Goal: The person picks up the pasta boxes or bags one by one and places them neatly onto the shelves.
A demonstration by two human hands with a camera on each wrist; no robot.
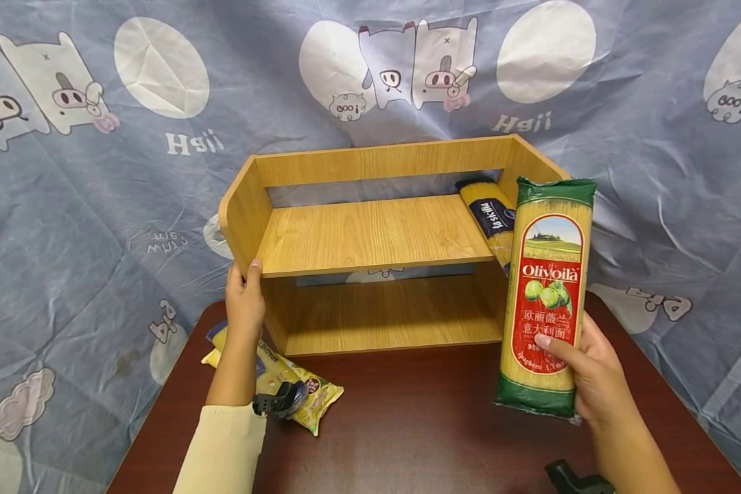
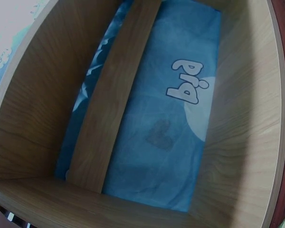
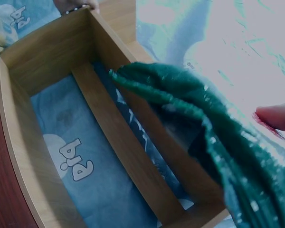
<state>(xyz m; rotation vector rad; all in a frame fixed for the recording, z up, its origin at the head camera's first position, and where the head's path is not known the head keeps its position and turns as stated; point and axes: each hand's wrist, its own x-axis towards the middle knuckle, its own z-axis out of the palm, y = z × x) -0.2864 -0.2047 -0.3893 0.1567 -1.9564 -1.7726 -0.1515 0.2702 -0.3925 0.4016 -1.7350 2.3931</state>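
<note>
Going by a clock centred on the shelf (image 1: 370, 233) in the head view, the cloth (image 1: 253, 82) from nine through twelve to three is showing grey-blue, scattered with white circles, cartoon pigs and white lettering. The shelf itself is displaying honey-tan wood grain. Toward half past three, the large pasta packet (image 1: 546, 300) is showing straw yellow between green ends, its red label carrying white lettering and green olives. Toward half past two, the smaller packet (image 1: 488, 214) is pairing yellow with dark blue. At seven, the packets (image 1: 274, 366) are mixing yellow and blue; the sleeve (image 1: 225, 449) nearby is looking cream, the table (image 1: 401, 412) at six dark reddish brown.
</note>
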